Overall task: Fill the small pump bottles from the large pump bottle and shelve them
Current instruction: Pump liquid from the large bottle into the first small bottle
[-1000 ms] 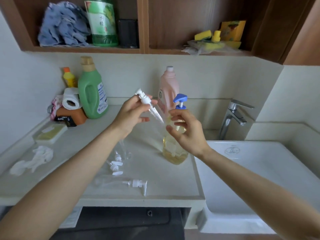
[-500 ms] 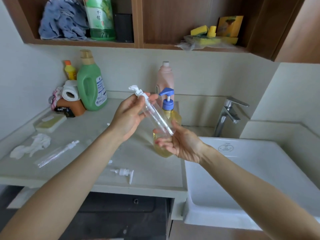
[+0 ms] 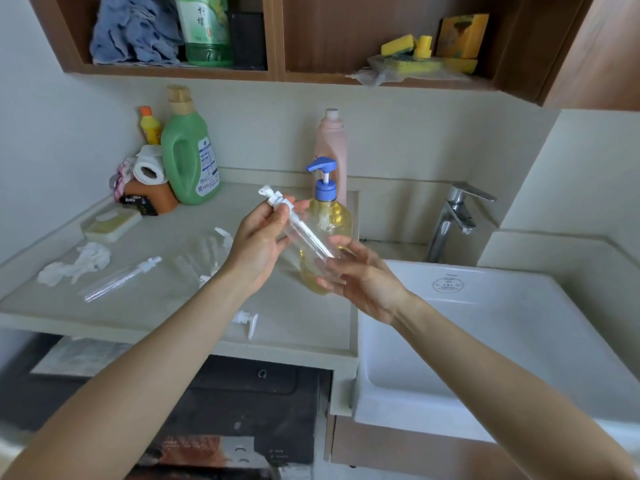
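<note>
white sink [image 3: 519,341] at right, beige counter [image 3: 166,303] at left, wooden shelf [image 3: 277,76] overhead. green detergent jug [image 3: 188,154] and pink bottle [image 3: 331,147] upright at counter's back. large pump bottle [image 3: 329,216], blue pump, yellow liquid, upright near counter's right edge, just behind both hands. left hand [image 3: 258,245] curled round neck end of small pump bottle [image 3: 304,237], thumb and fingers pinching by white pump top. right hand [image 3: 360,277] palm up, fingers loosely curled under bottle's lower end, touching it; real clasp or not, cannot tell. bottle clear, tilted, pump end up-left. second small clear bottle [image 3: 119,278] lying flat on counter left. loose white pump head [image 3: 247,320] near front edge.
</note>
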